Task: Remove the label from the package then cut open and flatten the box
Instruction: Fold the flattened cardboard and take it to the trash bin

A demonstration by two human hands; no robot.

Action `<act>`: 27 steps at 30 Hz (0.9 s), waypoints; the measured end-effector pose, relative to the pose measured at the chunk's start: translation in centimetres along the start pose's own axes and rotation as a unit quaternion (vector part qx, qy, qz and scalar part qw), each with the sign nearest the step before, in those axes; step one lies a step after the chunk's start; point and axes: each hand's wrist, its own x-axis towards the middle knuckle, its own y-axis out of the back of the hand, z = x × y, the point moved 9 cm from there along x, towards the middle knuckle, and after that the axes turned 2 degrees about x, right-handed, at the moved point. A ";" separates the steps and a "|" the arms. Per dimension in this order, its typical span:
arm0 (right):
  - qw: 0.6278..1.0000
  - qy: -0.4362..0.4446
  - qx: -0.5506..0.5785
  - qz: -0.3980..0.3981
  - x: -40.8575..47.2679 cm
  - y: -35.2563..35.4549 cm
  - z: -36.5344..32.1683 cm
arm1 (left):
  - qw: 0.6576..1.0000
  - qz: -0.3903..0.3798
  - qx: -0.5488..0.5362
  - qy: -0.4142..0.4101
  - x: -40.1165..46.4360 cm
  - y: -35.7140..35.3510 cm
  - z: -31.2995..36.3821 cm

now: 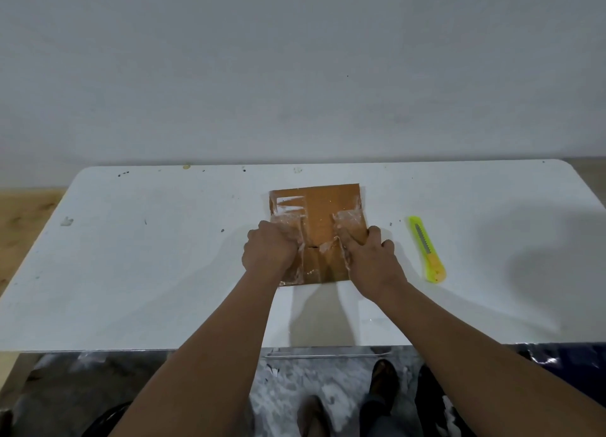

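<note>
A brown cardboard box (323,210) lies flat on the white table (147,256), with shiny clear tape along its flaps. My left hand (270,248) rests as a fist on the box's left side, knuckles down. On the right edge my right hand (370,256) presses, thumb on top of the cardboard and fingers curled around the side. A yellow-green utility knife (426,249) lies on the table to the right of the box, apart from both hands. No label is visible on the box.
The table's far edge meets a plain grey wall. A small scrap (66,221) lies at the table's left side. Below the near edge are the floor, my feet (380,377) and dark objects.
</note>
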 end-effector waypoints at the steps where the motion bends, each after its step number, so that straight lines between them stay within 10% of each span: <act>1: 1.000 -0.005 0.020 0.001 0.1 0.3 0.1 | 1.000 0.001 -0.018 0.007 -0.1 0.1 -0.1; 5: 0.975 -0.032 0.220 -0.019 0.9 0.8 1.5 | 0.995 -0.007 -0.100 0.015 0.1 -0.3 -0.5; 12: 0.752 -0.147 0.642 0.028 -1.3 2.7 4.6 | 0.970 -0.021 -0.239 -0.042 -0.8 0.4 1.6; 27: 0.667 -0.279 0.614 0.316 -14.6 11.4 24.9 | 0.923 -0.110 -0.163 -0.330 -12.9 -7.4 25.0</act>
